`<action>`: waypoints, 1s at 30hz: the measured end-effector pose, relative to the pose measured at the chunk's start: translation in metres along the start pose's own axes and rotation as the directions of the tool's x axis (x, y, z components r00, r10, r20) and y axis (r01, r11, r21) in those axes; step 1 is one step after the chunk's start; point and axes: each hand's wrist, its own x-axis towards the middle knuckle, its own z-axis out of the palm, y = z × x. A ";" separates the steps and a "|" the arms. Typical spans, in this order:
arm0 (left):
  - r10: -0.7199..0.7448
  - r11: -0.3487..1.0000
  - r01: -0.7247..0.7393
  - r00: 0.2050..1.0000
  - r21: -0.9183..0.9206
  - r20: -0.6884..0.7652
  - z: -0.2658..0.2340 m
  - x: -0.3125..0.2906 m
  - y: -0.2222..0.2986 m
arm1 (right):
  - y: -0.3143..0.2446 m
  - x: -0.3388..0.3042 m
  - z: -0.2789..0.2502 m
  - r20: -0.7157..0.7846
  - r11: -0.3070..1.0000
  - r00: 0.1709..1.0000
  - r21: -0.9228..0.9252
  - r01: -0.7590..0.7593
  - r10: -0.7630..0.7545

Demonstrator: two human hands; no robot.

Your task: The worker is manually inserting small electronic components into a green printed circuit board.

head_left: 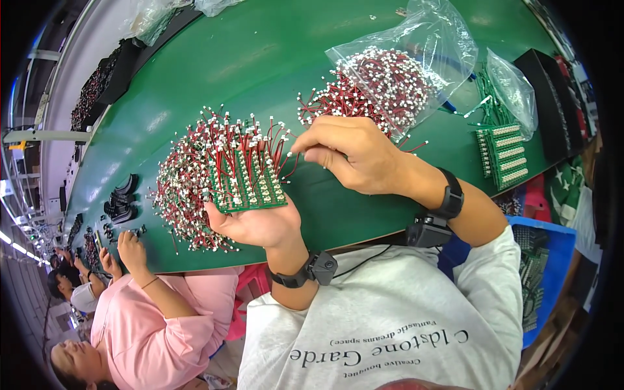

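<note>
My left hand [263, 224] is closed on a green circuit board panel [266, 201], held from below with the thumb at its near left corner. Rows of small white connectors run across the panel, and red wires with white plugs stand up from its far part. Just right of the panel, my right hand [361, 153] has thumb and forefinger pinched at a red wire lead [296, 168] with a white plug. Whether the lead's other end is joined to the panel, I cannot tell. Behind and left of the panel lies a heap of boards with red wire leads [179, 188].
A clear plastic bag [448, 39] partly covers another pile of red wire leads [390, 84]. Green connector panels [507, 156] stand at the right by a black box [546, 97]. A blue bin [562, 247] holds boards. A co-worker in pink [156, 325] sits at left near black parts [120, 201].
</note>
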 end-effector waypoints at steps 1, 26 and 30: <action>0.003 1.000 -0.003 1.000 0.000 -0.001 0.000 0.000 0.000 | -0.005 0.000 -0.001 0.002 1.000 1.000 0.002 0.002 -0.002; -0.069 0.998 0.067 0.989 0.020 0.129 0.005 -0.016 -0.012 | -0.011 -0.013 0.021 0.041 0.999 0.999 -0.032 0.013 -0.011; -0.100 0.993 0.109 0.977 -0.038 0.190 0.005 -0.014 -0.014 | -0.010 -0.013 0.020 0.012 0.999 1.000 -0.050 0.008 -0.008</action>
